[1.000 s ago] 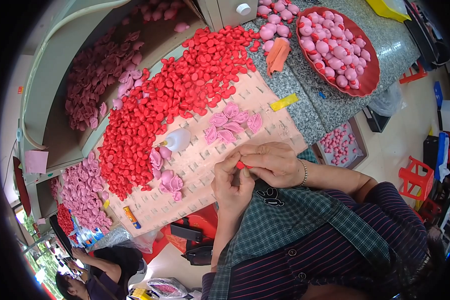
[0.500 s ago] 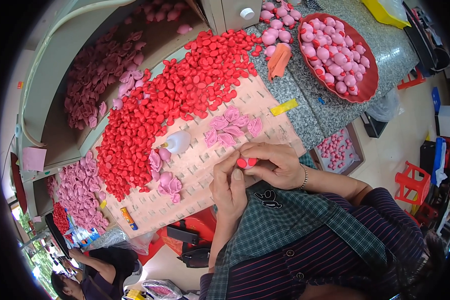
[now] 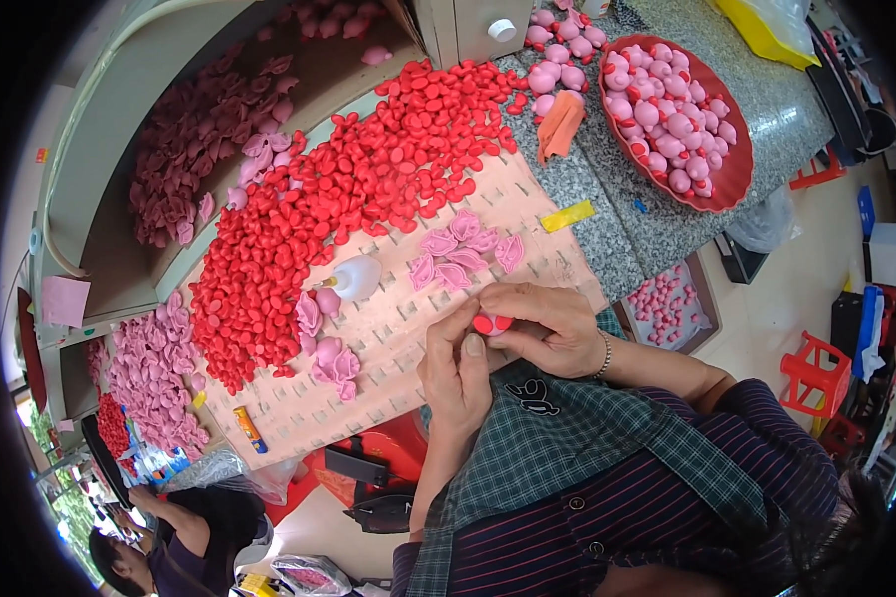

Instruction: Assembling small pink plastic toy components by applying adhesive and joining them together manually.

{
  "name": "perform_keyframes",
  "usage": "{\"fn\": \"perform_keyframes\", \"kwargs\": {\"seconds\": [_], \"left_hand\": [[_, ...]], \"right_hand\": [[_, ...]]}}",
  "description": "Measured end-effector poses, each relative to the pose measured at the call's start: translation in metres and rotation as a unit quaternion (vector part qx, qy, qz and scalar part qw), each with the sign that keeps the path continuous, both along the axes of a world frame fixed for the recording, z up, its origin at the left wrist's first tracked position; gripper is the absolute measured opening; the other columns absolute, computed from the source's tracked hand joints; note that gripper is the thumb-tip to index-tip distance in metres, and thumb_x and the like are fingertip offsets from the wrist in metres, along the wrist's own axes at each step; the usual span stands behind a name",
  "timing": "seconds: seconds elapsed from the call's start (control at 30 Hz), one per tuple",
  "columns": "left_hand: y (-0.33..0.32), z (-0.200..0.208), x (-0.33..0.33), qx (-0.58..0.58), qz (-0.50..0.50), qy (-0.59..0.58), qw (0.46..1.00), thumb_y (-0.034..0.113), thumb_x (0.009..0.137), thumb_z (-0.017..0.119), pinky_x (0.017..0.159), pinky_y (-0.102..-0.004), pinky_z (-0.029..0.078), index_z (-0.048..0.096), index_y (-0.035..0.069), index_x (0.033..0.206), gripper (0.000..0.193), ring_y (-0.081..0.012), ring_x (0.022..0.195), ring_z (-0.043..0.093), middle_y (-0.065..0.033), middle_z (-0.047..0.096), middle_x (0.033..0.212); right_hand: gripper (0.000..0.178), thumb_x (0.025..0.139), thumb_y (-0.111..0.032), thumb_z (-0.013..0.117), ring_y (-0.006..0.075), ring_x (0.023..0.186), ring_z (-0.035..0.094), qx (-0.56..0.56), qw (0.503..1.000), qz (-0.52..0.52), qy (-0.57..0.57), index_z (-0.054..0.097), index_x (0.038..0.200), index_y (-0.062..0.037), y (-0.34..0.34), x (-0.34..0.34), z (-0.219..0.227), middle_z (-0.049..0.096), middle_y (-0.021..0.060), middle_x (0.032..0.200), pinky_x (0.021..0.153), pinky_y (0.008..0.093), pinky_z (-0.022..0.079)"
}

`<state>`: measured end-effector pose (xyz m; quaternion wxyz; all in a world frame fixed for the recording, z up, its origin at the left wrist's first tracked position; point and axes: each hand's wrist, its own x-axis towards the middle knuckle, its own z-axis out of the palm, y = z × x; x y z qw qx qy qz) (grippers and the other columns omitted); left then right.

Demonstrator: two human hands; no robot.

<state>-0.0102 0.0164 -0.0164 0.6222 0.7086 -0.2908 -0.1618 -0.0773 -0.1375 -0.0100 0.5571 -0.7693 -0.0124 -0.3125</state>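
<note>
At the near edge of the granite desk point(image 3: 615, 241), the left hand point(image 3: 456, 378) and right hand point(image 3: 556, 326) meet. Grip of both closed on a two-lobed red piece point(image 3: 485, 324), held over the pale pink mat point(image 3: 398, 328); left contact partly hidden, probably thumb and forefinger. Beyond: pink petal-shaped pieces point(image 3: 453, 275), white squeeze bottle point(image 3: 358, 279), red heap point(image 3: 259, 289).

The red pieces point(image 3: 338, 199) look smooth, the bowl point(image 3: 735, 171) plastic, the counter point(image 3: 782, 109) polished stone, the apron point(image 3: 513, 463) cloth.

Petals point(image 3: 465, 259) beyond hands point(image 3: 455, 376); leftward mat point(image 3: 396, 333) open
</note>
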Motion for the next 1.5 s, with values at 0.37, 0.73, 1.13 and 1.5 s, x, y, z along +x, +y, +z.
{"fn": "perform_keyframes", "kwargs": {"seconds": [0.37, 0.73, 1.13, 1.5], "left_hand": [[-0.003, -0.008, -0.005, -0.088, -0.003, 0.073, 0.993, -0.003, 0.091, 0.064, 0.092, -0.0336, 0.055, 0.052, -0.005, 0.123, 0.034, -0.024, 0.106, 0.068, -0.0224, 0.065, 0.118], [-0.002, -0.013, -0.002, -0.068, 0.003, 0.063, 0.996, 0.0, 0.09, 0.066, 0.091, -0.032, 0.054, 0.055, -0.005, 0.12, 0.033, -0.0222, 0.104, 0.068, -0.021, 0.066, 0.118], [-0.003, -0.022, -0.005, -0.054, 0.039, 0.006, 0.998, 0.003, 0.088, 0.069, 0.081, -0.0305, 0.058, 0.058, -0.004, 0.114, 0.03, -0.0214, 0.094, 0.071, -0.0199, 0.069, 0.109], [0.001, -0.023, -0.005, -0.038, -0.025, 0.009, 0.999, -0.001, 0.094, 0.06, 0.093, -0.0338, 0.053, 0.046, -0.007, 0.119, 0.029, -0.0216, 0.107, 0.065, -0.0244, 0.061, 0.123]], "right_hand": [[0.029, 0.079, 0.006, 0.072, 0.0305, 0.093, 0.07, 0.003, 0.999, 0.022, 0.024, 0.065, 0.107, 0.0024, 0.0, -0.003, 0.002, 0.068, 0.0184, 0.107, 0.077, 0.0341, 0.056], [0.032, 0.077, 0.01, 0.07, 0.0292, 0.094, 0.07, 0.028, 0.999, 0.017, 0.039, 0.066, 0.107, 0.0013, 0.001, -0.004, 0.001, 0.068, 0.0185, 0.108, 0.077, 0.0334, 0.056], [0.03, 0.076, 0.007, 0.073, 0.0306, 0.092, 0.07, -0.016, 0.999, 0.023, 0.024, 0.066, 0.105, 0.0019, 0.001, -0.002, -0.004, 0.068, 0.0185, 0.108, 0.075, 0.0348, 0.057], [0.033, 0.072, 0.012, 0.072, 0.0334, 0.091, 0.073, -0.058, 0.998, 0.015, -0.01, 0.066, 0.103, 0.0039, 0.002, -0.001, -0.006, 0.07, 0.0229, 0.105, 0.075, 0.0355, 0.059]]}}
